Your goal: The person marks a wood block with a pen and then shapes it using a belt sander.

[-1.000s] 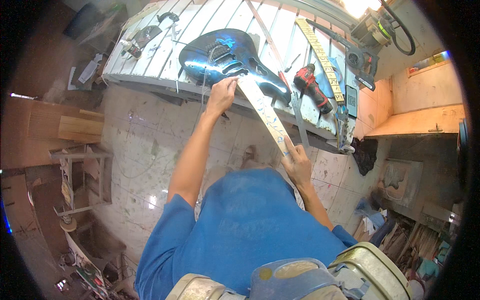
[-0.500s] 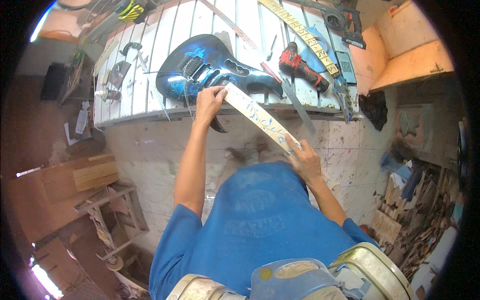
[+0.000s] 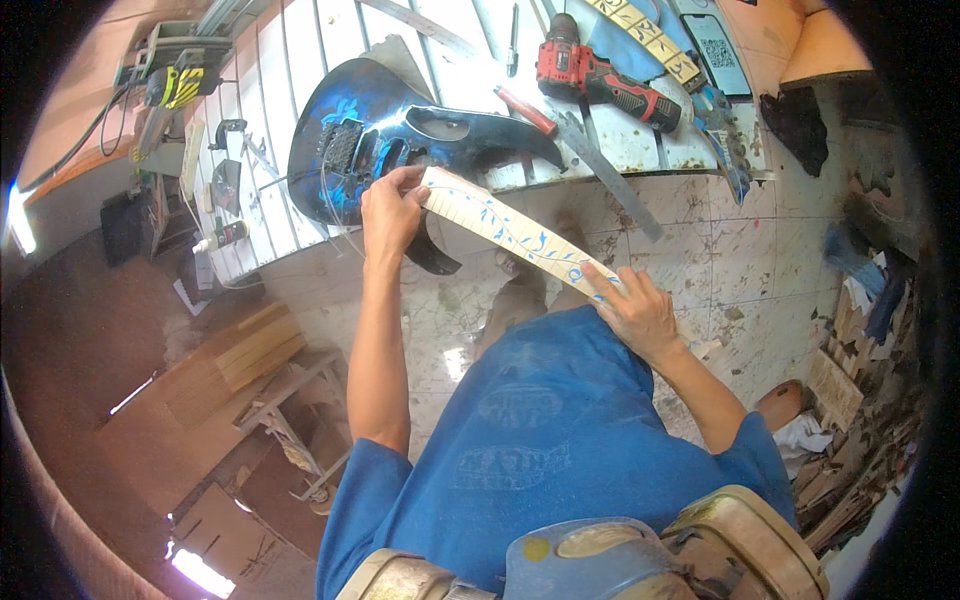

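Note:
A pale wooden guitar neck (image 3: 505, 225) with blue vine inlays slants between my hands, its far end by the blue-black guitar body (image 3: 340, 110) on the bench. My left hand (image 3: 393, 212) is closed on that far end, thumb and fingers at its edge. My right hand (image 3: 637, 308) grips the near end, with a finger resting along the inlaid face. A red cordless drill (image 3: 560, 70), a red-handled tool (image 3: 525, 110), a long steel straightedge (image 3: 615, 185) and a slim screwdriver (image 3: 512, 45) lie to the right of the body.
The white slatted bench (image 3: 260, 75) also bears a yellow marked strip (image 3: 660, 50), a phone (image 3: 716, 55) and small tools at its left. Scrap wood (image 3: 850, 400) is piled at the right. A wooden frame (image 3: 290, 420) stands at lower left on the tiled floor.
My view has turned, shifting the bench up in the picture. The neck tilts flatter, its far end moved left with my left hand; my right hand still holds the near end.

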Demonstrator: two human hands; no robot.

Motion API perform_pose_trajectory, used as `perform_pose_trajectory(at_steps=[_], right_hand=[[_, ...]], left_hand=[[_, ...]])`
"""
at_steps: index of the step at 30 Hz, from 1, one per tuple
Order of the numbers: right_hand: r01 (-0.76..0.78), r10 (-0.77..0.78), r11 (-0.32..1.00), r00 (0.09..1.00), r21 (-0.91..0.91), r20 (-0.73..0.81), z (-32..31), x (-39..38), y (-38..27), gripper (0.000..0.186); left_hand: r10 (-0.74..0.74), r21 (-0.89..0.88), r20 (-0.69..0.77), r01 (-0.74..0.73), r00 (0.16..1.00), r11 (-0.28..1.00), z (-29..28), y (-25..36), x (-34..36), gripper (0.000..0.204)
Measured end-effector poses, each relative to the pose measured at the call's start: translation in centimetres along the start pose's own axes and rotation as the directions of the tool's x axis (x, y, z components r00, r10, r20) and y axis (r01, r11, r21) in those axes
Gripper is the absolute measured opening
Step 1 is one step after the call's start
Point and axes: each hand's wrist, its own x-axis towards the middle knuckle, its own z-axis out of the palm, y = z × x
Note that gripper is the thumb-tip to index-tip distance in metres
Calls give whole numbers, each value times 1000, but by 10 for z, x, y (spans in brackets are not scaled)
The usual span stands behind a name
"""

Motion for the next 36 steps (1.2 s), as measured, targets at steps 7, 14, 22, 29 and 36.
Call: perform_pose_trajectory(at_steps=[7,14,22,29,36], right_hand=[[9,-16,993,998,118,57,2,8,16,79],[-14,5,993,997,114,79,0,10,12,77],[-41,12,981,988,189,152,-7,19,10,81],[-70,13,965,975,253,221,-7,33,9,84],[-88,9,959,958,268,285,-3,43,10,82]], left_hand=[[-51,17,99,49,994,999,-8,9,4,27],[-114,33,24,114,993,993,7,8,8,22],[-80,144,-16,81,997,986,11,7,8,20],[-86,129,9,84,996,988,9,1,14,19],[-131,208,37,121,991,971,4,13,16,17]])
